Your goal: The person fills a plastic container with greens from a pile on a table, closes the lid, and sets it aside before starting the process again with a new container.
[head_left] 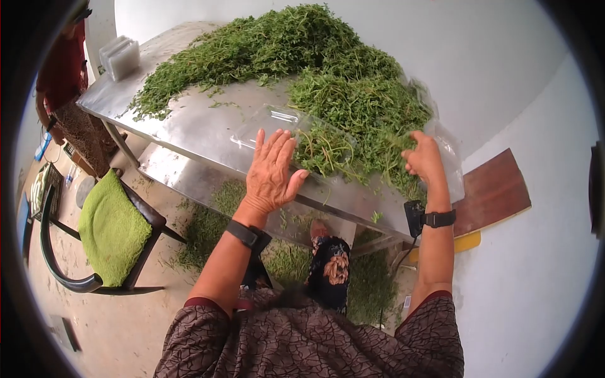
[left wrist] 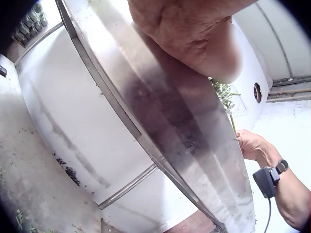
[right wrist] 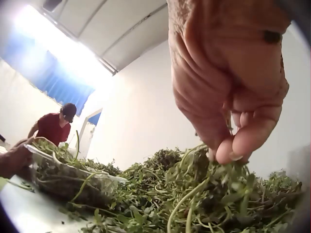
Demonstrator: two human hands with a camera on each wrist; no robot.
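A clear plastic box (head_left: 268, 120) lies near the front edge of the metal table, its right part filled with leafy green stems (head_left: 324, 151). My left hand (head_left: 271, 167) rests at the near side of this box, fingers straight and thumb spread. In the right wrist view, the box (right wrist: 109, 180) shows stems poking over its rim. My right hand (head_left: 425, 160) is at the right of the big heap of greens (head_left: 302, 44). Its thumb and fingertips pinch a bunch of leafy stems (right wrist: 204, 170) just above the heap. The left fingers are out of sight in the left wrist view.
Stacked clear containers (head_left: 120, 58) stand at the table's far left, near a person in red (head_left: 66, 69). A chair with a green cover (head_left: 116, 230) is at left. More greens (head_left: 205, 233) lie beneath the table (head_left: 220, 129). A brown board (head_left: 495, 189) leans at right.
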